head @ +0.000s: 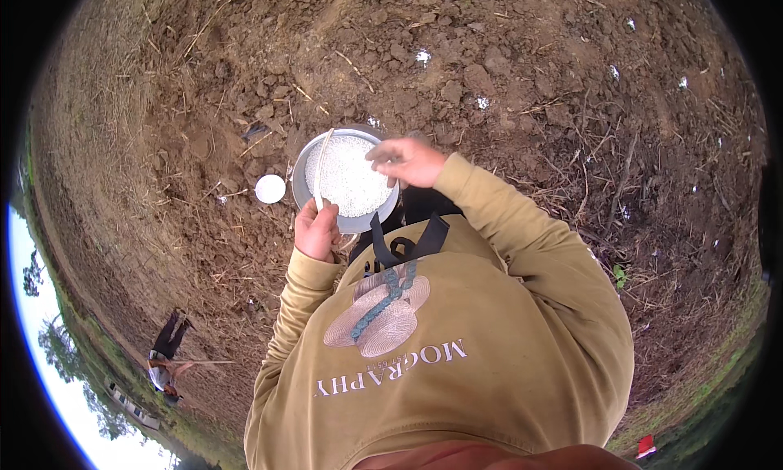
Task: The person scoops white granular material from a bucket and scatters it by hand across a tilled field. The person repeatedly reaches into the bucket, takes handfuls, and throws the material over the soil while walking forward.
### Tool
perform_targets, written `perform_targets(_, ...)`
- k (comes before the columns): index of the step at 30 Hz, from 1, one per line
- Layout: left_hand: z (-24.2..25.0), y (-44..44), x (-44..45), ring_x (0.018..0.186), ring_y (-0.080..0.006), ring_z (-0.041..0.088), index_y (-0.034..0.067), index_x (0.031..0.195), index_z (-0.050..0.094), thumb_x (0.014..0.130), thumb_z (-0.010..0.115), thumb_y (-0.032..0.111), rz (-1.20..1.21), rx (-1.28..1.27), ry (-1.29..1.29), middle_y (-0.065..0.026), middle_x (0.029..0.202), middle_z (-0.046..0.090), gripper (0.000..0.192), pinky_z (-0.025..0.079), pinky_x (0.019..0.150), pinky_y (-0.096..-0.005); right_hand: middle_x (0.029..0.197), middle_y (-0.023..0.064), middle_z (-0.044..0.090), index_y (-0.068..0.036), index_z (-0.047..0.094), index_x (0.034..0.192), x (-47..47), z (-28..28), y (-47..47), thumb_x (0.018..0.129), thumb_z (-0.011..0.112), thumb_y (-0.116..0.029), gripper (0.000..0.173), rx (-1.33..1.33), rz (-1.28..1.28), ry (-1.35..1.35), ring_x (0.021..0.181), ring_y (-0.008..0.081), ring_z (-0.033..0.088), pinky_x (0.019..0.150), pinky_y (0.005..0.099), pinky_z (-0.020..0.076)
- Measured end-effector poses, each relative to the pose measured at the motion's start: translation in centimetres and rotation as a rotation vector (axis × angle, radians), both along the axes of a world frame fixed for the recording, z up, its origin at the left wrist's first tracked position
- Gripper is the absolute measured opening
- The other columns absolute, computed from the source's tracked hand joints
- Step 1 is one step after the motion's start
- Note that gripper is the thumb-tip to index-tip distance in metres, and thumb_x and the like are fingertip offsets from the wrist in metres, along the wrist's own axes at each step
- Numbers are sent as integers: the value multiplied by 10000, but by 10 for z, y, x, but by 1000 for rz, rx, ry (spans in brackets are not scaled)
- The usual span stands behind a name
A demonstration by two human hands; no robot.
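Note:
A round metal pot full of small white granules is in front of my body. My left hand is closed around the lower end of the pot's pale, curved handle, at the near left side of the rim. My right hand is over the right part of the pot, its fingers bent above the granules and slightly blurred; whether it holds any granules cannot be told. Left of the pot, a small round white thing, perhaps a lid or cup, is close to the rim.
Cloddy brown soil with dry stalks surrounds me. Small white patches dot the ground ahead and to the right. At the lower left, another person stands with a long-handled tool. A red and white object lies at the lower right.

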State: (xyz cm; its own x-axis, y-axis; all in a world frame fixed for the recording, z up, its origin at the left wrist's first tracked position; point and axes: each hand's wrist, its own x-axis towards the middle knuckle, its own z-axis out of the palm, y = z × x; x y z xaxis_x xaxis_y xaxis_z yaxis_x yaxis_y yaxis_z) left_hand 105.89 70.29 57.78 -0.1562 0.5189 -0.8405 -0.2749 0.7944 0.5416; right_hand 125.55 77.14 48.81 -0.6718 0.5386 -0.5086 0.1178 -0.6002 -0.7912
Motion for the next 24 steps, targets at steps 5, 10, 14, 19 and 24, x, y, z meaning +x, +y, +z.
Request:
perform_targets(5,25,30,37,381,-44,255,85,767,459,798,522,109,-113,1,25,60,504,332,74,221,372,-205,1141,245,449,-75,485,1117,-32,-4,-8,748,543,-120,376,838,441,-538,850,340,588,705,369,490)
perform_targets(10,35,55,69,386,-42,259,76,786,472,800,518,111,-239,31,12,64,509,334,60,222,376,-203,993,203,504,-31,537,997,-15,-37,-17,733,536,-117,278,1059,553,-788,782,294,601,646,361,502)
perform_targets(14,33,65,81,391,-33,297,53,825,495,786,544,104,-290,47,-15,54,532,394,81,241,366,-189,918,196,529,-11,553,944,3,-45,-16,733,532,-112,235,1006,427,-755,774,294,593,662,350,495)
perform_targets(19,30,72,95,397,-33,304,53,823,491,783,540,97,-330,24,-60,53,544,404,77,241,369,-193,868,174,566,-25,557,940,20,-45,-13,796,487,-93,174,602,12,-549,777,278,590,673,356,468)
perform_targets(24,27,77,109,398,-43,267,68,802,464,792,511,91,-370,-12,-21,62,519,343,54,221,385,-204,745,78,548,-60,546,971,59,-30,-19,873,450,-121,150,78,-299,-126,654,159,531,568,298,426)
